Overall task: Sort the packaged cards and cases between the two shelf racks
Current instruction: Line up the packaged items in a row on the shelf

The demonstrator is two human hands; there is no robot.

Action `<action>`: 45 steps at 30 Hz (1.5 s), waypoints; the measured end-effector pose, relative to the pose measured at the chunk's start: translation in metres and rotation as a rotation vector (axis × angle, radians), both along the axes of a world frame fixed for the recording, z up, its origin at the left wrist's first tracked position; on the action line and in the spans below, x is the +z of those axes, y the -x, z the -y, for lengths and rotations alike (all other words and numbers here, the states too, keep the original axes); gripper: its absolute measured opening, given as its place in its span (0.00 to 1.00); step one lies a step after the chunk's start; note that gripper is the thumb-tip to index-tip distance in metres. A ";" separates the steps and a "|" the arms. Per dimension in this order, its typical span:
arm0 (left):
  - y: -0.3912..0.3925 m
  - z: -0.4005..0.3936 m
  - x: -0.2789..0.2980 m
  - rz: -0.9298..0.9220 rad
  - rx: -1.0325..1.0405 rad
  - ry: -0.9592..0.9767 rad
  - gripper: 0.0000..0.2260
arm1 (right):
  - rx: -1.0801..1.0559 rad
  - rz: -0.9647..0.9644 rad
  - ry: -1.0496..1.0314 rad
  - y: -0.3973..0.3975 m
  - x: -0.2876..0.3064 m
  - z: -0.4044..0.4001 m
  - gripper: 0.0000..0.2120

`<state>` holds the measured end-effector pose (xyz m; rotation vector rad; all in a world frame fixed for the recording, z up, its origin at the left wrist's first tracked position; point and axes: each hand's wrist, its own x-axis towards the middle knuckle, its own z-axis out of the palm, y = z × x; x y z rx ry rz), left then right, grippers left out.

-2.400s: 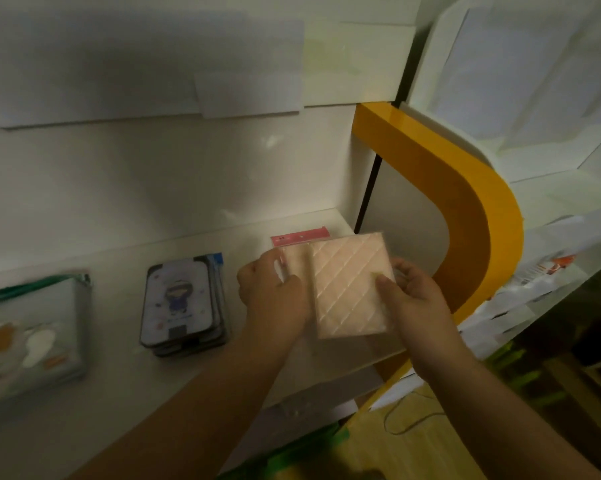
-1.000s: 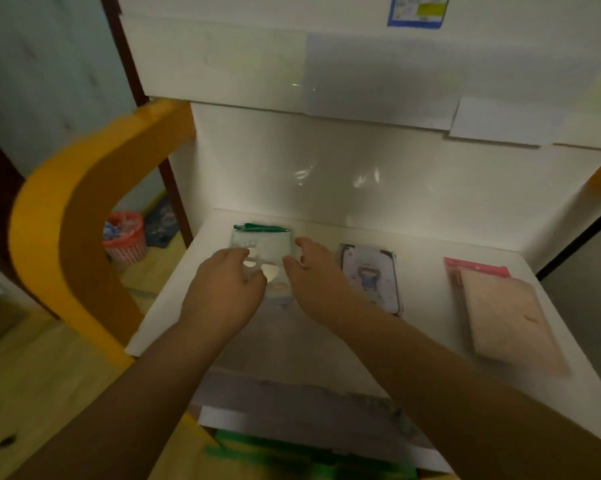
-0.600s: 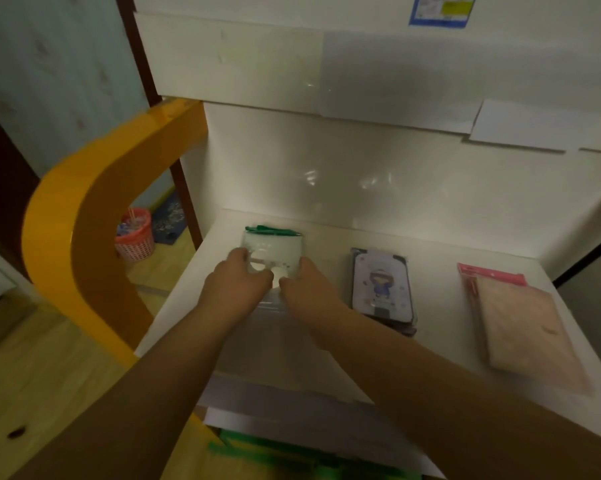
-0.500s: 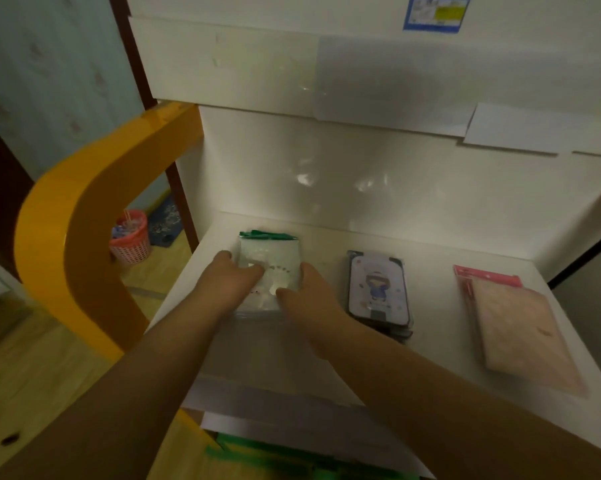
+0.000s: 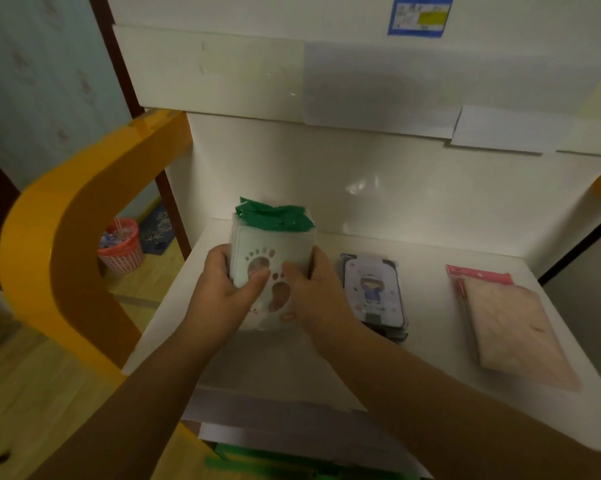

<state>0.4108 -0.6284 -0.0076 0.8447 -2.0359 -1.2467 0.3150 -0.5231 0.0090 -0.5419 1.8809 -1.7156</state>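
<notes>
My left hand [image 5: 222, 292] and right hand [image 5: 314, 292] both grip the stack of footprint packs [image 5: 273, 265] by its sides, thumbs across the front, lifted above the white shelf [image 5: 430, 358]. The phone-case stack [image 5: 373, 292] sits just beside my right wrist, the pink quilted pack [image 5: 510, 327] further right. My worry: slick sleeves (green headers look loose) could fan out and spill if either grip slackens.

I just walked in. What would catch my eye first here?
Two hands, the left hand and right hand, grip a pale green-topped packet with paw prints above the white shelf. Left of it curves a bright orange rack frame; a pink quilted packet lies right.
</notes>
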 end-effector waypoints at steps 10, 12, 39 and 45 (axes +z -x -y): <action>-0.009 -0.008 -0.006 -0.111 -0.150 -0.004 0.29 | 0.012 -0.341 0.069 -0.008 -0.022 -0.009 0.25; -0.008 -0.011 -0.004 -0.153 -0.132 0.011 0.29 | -0.007 -0.342 0.059 -0.007 -0.024 -0.008 0.25; 0.002 0.021 -0.017 0.048 -0.013 0.158 0.21 | -0.134 -0.292 -0.048 -0.002 -0.016 0.021 0.14; 0.016 0.033 -0.005 0.238 0.199 0.057 0.14 | -0.046 0.116 -0.236 0.018 -0.001 0.042 0.13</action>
